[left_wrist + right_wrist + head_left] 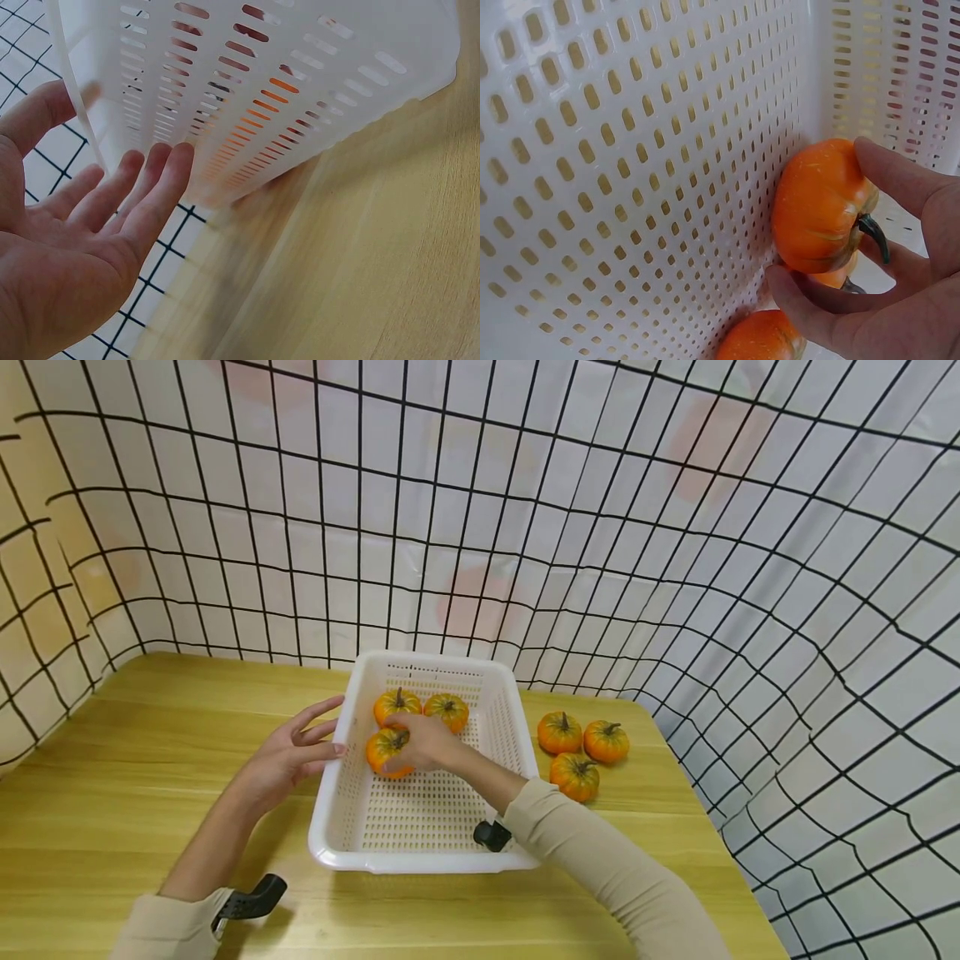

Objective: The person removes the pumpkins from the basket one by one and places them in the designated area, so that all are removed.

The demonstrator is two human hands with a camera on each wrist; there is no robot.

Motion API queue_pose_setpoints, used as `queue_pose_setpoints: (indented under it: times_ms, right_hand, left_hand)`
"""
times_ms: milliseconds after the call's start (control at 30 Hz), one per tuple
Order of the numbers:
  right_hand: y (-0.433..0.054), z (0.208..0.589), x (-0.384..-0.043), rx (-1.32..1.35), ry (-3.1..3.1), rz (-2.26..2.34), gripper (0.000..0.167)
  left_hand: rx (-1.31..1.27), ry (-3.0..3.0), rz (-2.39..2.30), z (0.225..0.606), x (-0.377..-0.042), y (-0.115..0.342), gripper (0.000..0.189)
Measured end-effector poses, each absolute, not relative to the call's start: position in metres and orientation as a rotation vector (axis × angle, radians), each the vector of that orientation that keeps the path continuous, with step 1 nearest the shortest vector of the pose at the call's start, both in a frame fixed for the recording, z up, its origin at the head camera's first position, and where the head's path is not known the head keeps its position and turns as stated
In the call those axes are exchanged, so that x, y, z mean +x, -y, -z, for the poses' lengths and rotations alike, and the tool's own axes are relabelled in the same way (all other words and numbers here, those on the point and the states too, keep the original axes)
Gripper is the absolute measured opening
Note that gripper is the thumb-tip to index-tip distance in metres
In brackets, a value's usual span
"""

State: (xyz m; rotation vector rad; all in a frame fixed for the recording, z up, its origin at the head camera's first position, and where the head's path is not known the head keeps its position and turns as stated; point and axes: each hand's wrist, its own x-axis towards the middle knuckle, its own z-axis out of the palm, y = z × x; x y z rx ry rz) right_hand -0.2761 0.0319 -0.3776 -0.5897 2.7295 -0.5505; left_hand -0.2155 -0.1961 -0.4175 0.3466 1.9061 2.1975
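Note:
A white perforated plastic basket (420, 862) stands on the wooden table. Inside it, my right hand (426, 743) grips a small orange pumpkin (817, 210) with a dark green stem, thumb and fingers around its sides. In the right wrist view the pumpkin sits close against the basket's holed surface. Two more pumpkins lie beside it in the basket, one at the far left (397, 702) and another to its right (447, 712). At the basket's left side my left hand (281, 758) has its fingers spread, fingertips right at the wall, with nothing in its palm.
Right of the basket, three more pumpkins (559, 732) sit in a cluster on the table (150, 760). A black wire grid (322, 527) with a pale sheet behind it borders the table at the back and both sides.

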Motion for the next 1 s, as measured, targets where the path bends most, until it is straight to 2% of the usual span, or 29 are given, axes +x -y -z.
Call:
queue_pose_setpoints:
  times_ms: [633, 1000]
  right_hand:
    - [-0.033, 0.3781, -0.2748, -0.601, -2.715, 0.589, 0.073]
    - [-0.0351, 0.3693, -0.2741, -0.651, -2.736, 0.612, 0.077]
  left_hand:
    - [0.35, -1.898, -2.196, 0.4174, -0.2164, 0.1956, 0.08]
    - [0.357, -1.891, -2.205, 0.4189, -0.2159, 0.1969, 0.08]
